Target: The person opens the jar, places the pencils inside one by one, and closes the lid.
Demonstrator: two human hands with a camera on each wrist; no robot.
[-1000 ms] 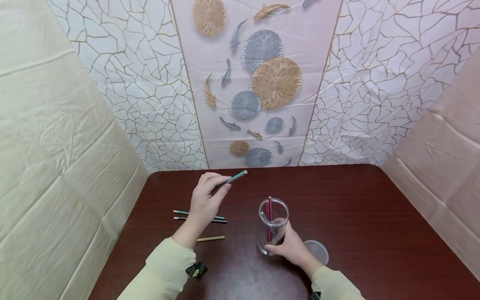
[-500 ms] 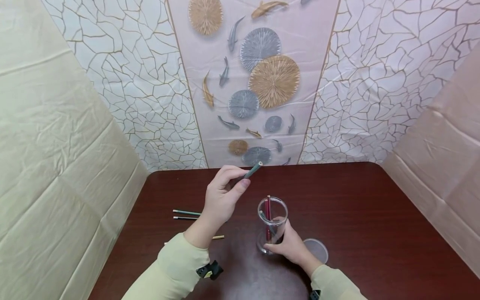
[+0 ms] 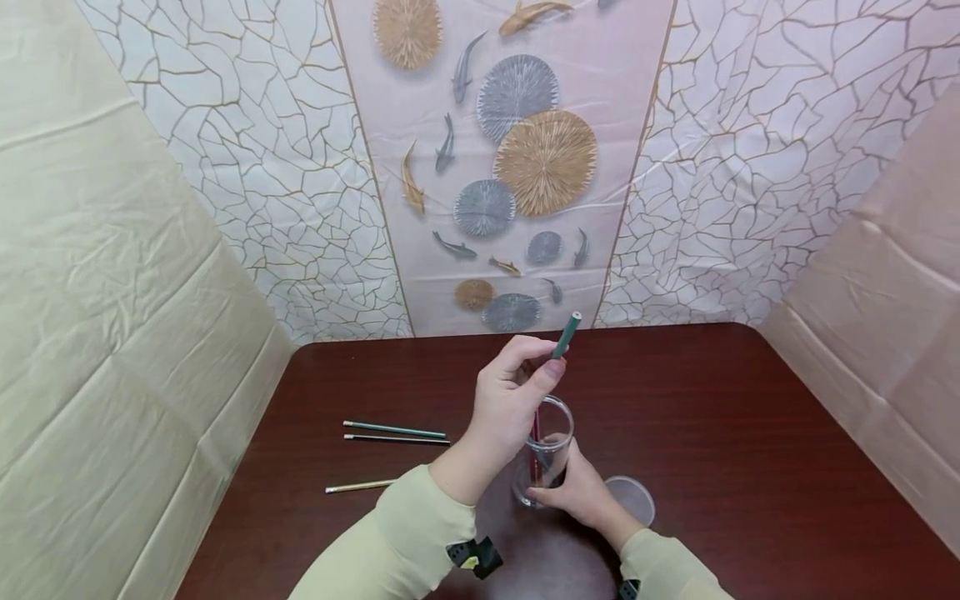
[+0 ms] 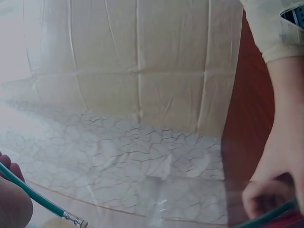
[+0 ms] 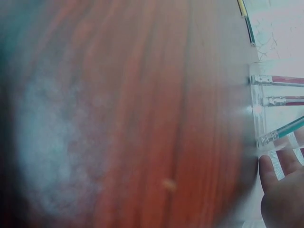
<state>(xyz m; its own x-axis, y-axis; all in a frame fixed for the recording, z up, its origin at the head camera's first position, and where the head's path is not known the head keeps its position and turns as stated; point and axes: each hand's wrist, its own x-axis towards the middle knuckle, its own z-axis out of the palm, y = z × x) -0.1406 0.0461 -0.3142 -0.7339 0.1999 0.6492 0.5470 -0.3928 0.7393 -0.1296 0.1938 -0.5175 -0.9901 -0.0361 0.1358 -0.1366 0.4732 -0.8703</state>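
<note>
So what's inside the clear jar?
I can see two red pencils and one green pencil, eraser ends down in the jar. The left hand hides their tops in the head view.

Pencils (image 3: 395, 429) obstruct the left side; passage opens right of the lid (image 3: 632, 501).

Creased cloths (image 3: 157, 333) form a booth (image 3: 877, 275) around the table (image 3: 712, 425).

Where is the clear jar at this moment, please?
In the head view, the clear jar stands on the table slightly right of centre, gripped by the right hand, with a round disc lying farther right.
</note>
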